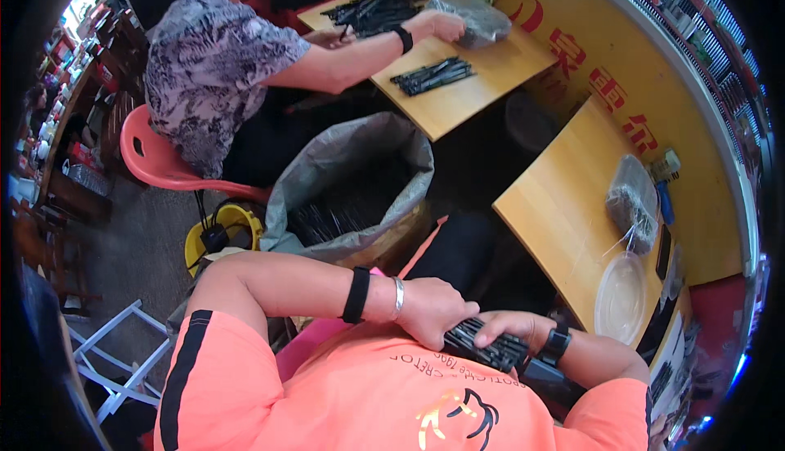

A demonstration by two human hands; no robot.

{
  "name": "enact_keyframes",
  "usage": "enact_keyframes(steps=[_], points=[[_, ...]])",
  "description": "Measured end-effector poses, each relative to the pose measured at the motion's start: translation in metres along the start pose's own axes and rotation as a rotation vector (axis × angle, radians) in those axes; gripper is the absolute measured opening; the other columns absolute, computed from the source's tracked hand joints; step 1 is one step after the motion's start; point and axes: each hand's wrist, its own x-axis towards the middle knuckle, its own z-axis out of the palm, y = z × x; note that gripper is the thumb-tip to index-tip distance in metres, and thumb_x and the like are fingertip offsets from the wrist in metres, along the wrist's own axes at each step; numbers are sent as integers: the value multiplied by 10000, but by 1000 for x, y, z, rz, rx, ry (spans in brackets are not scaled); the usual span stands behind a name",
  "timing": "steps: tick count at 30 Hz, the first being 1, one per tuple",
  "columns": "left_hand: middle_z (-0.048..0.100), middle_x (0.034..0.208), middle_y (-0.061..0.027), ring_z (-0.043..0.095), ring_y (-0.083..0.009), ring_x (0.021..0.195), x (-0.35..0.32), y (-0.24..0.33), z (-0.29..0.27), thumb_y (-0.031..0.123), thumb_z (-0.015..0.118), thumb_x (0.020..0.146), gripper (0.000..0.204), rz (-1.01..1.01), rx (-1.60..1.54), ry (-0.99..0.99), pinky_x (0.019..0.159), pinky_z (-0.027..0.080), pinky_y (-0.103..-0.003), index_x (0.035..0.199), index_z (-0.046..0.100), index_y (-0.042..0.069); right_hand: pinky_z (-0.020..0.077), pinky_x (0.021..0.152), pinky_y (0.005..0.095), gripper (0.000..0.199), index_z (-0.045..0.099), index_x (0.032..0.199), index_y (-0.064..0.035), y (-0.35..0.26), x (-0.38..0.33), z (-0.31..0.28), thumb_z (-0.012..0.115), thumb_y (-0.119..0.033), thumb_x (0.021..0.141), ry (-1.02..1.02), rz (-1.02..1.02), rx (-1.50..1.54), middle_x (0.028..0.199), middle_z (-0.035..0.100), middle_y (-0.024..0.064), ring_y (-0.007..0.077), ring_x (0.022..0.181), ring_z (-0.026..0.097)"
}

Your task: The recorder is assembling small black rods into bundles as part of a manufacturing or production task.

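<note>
A bundle of thin black sticks (491, 348) lies in front of my chest, held between both hands. My left hand (435, 312) is closed at the bundle's left end, with its fingers pressed together. From the other side my right hand (517, 330) wraps round the bundle, its thumb lying across the top. I cannot make out exactly what kind of sticks they are. Just beyond my left forearm stands a large open grey sack (282, 197) with more dark thin pieces inside.
Across from me a person on a red chair (147, 152) reaches to a clear plastic bag (489, 22) on a wooden table (511, 62) with black stick piles (433, 75). On the right, another table (544, 197) bears a filled bag (634, 201) and a plastic lid (619, 297).
</note>
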Motion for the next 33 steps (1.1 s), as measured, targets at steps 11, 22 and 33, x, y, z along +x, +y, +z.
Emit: enact_keyframes(steps=[11,22,33], points=[[645,834,-203,634,-346,818,-2,-41,37,170,681,578,448,-59,-543,115,709,491,-370,964,532,-1,546,542,278,780,631,960,72,3,28,-52,294,-630,904,-153,-108,-45,762,662,213,237,627,667],[609,998,-56,537,-144,923,3,-48,41,83,643,537,556,-138,-1321,97,841,424,-259,1081,573,-10,418,920,284,490,553,1177,36,33,10,-41,670,-280,820,289,-548,-613,1139,594,136,191,1066,536],[586,980,-48,540,-128,902,-8,-59,26,120,592,618,481,-210,-1440,267,797,430,-237,1083,571,2,460,763,333,496,619,929,44,-13,40,9,460,-425,935,587,-798,-888,849,637,135,168,812,565]])
